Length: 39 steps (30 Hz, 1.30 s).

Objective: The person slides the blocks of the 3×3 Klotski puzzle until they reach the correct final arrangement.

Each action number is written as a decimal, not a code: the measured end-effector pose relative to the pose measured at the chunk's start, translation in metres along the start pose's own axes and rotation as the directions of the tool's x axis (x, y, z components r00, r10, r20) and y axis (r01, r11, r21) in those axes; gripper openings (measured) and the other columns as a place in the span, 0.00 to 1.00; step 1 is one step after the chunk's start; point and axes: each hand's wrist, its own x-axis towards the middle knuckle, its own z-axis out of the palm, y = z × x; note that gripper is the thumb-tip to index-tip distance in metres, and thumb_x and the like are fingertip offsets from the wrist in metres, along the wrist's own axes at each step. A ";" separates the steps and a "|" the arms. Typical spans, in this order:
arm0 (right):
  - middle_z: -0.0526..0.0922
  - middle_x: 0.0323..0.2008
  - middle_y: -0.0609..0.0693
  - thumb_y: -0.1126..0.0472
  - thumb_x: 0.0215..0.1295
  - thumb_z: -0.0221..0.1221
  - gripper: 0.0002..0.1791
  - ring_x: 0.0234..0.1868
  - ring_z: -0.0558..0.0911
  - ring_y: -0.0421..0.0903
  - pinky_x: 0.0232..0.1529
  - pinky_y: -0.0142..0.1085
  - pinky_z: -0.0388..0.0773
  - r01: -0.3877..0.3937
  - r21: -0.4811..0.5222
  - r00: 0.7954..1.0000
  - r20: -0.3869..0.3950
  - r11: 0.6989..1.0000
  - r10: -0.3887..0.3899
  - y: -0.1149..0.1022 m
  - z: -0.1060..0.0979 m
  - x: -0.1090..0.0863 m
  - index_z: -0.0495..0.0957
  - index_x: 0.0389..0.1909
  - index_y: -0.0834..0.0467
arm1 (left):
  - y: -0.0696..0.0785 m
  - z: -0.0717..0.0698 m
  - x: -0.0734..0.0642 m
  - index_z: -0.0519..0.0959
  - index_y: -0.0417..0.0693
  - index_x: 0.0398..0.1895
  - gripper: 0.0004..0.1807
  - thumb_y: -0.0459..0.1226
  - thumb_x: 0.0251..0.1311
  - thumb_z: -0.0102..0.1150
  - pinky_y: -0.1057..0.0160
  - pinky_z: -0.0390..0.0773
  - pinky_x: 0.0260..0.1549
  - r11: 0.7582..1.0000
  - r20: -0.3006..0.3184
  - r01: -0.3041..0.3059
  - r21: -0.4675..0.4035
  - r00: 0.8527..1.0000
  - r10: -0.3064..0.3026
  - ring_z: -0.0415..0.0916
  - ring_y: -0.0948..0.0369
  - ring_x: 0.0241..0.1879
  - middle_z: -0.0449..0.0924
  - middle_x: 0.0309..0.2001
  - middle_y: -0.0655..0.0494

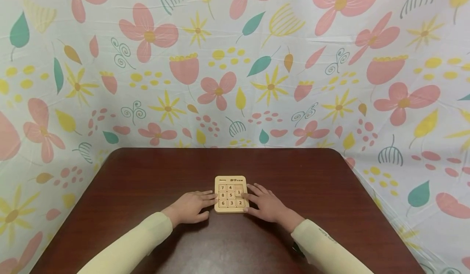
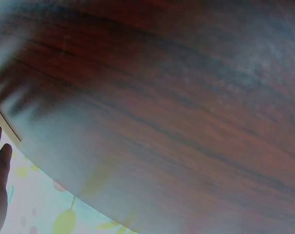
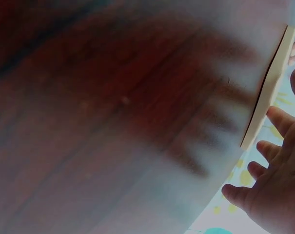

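A pale wooden number slide puzzle (image 1: 230, 210) lies flat on the table, with printing along its top edge. Its tiles read 7, 4, then 8, 5, then 6, 3, 2 by row; the 1 tile (image 1: 238, 192) sits partway between the top and middle rows of the right column. My right hand (image 1: 269, 206) has its index fingertip at the 1 tile and its thumb by the puzzle's lower right edge, its fingers spread. My left hand (image 1: 192, 206) touches the left edge with extended fingers. Both wrist views catch only the board's thin side and part of each hand.
The dark reddish-brown wooden table (image 1: 165, 168) has rounded far corners. Behind it and along both sides hangs a white floral curtain (image 1: 220, 62). Pale yellow sleeves (image 1: 128, 241) cover both forearms.
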 end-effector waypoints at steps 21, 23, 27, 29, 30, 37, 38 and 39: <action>0.62 0.79 0.59 0.41 0.73 0.56 0.31 0.79 0.60 0.64 0.68 0.71 0.65 -0.026 -0.005 1.000 -0.016 1.000 0.026 0.000 -0.003 0.011 0.73 0.72 0.51 | -0.002 0.003 0.001 0.75 0.54 0.71 0.26 0.50 0.74 0.50 0.52 0.77 0.67 1.000 0.012 0.014 0.008 1.000 -0.014 0.72 0.55 0.72 0.74 0.73 0.58; 0.62 0.79 0.59 0.41 0.73 0.56 0.31 0.79 0.61 0.64 0.68 0.71 0.65 -0.030 -0.008 0.999 -0.018 1.000 0.030 -0.001 -0.002 0.011 0.73 0.72 0.51 | -0.002 0.004 0.001 0.75 0.54 0.72 0.26 0.50 0.75 0.49 0.52 0.76 0.67 1.000 0.017 0.017 0.005 1.000 -0.018 0.72 0.55 0.73 0.73 0.73 0.58; 0.61 0.79 0.59 0.42 0.73 0.56 0.31 0.80 0.60 0.64 0.69 0.71 0.64 -0.042 0.001 0.999 -0.015 0.999 0.042 -0.002 0.000 0.012 0.73 0.72 0.51 | -0.002 0.004 0.000 0.74 0.54 0.72 0.26 0.50 0.75 0.49 0.52 0.77 0.66 1.000 0.023 0.022 0.002 0.999 -0.022 0.72 0.55 0.73 0.73 0.73 0.58; 0.61 0.79 0.59 0.41 0.74 0.56 0.32 0.80 0.59 0.64 0.70 0.70 0.64 -0.048 0.006 0.999 -0.011 0.999 0.048 -0.002 0.001 0.013 0.72 0.73 0.51 | -0.001 0.003 -0.001 0.75 0.54 0.72 0.26 0.50 0.74 0.50 0.52 0.77 0.66 1.000 0.019 0.020 0.002 1.000 -0.020 0.72 0.55 0.73 0.73 0.73 0.58; 0.60 0.80 0.59 0.41 0.74 0.56 0.32 0.80 0.59 0.63 0.70 0.70 0.63 -0.053 0.007 0.999 -0.009 0.999 0.053 -0.002 0.002 0.014 0.71 0.73 0.51 | -0.001 0.003 -0.001 0.75 0.54 0.71 0.26 0.50 0.74 0.50 0.52 0.77 0.66 1.000 0.017 0.018 0.002 1.000 -0.018 0.72 0.55 0.72 0.74 0.73 0.58; 0.61 0.79 0.59 0.42 0.74 0.56 0.33 0.80 0.59 0.63 0.71 0.69 0.64 -0.054 0.010 0.998 -0.022 0.998 0.054 -0.004 0.004 0.018 0.71 0.73 0.53 | -0.001 0.002 -0.001 0.75 0.54 0.71 0.26 0.49 0.74 0.50 0.53 0.77 0.66 1.000 0.004 0.007 0.009 1.000 -0.007 0.73 0.55 0.72 0.74 0.72 0.58; 0.61 0.79 0.59 0.42 0.74 0.55 0.32 0.81 0.59 0.63 0.71 0.69 0.64 -0.054 0.010 0.998 -0.022 0.999 0.054 -0.004 0.004 0.018 0.71 0.73 0.53 | -0.001 0.002 -0.001 0.75 0.54 0.71 0.26 0.49 0.74 0.50 0.53 0.77 0.66 1.000 0.004 0.006 0.008 1.000 -0.006 0.73 0.56 0.72 0.74 0.72 0.58; 0.61 0.79 0.59 0.42 0.74 0.56 0.32 0.80 0.59 0.63 0.71 0.69 0.64 -0.054 0.010 0.998 -0.024 0.998 0.054 -0.004 0.003 0.018 0.71 0.73 0.53 | -0.002 0.001 -0.001 0.75 0.54 0.71 0.26 0.49 0.75 0.50 0.53 0.77 0.67 1.000 0.005 0.007 0.006 1.000 -0.007 0.73 0.55 0.72 0.74 0.72 0.58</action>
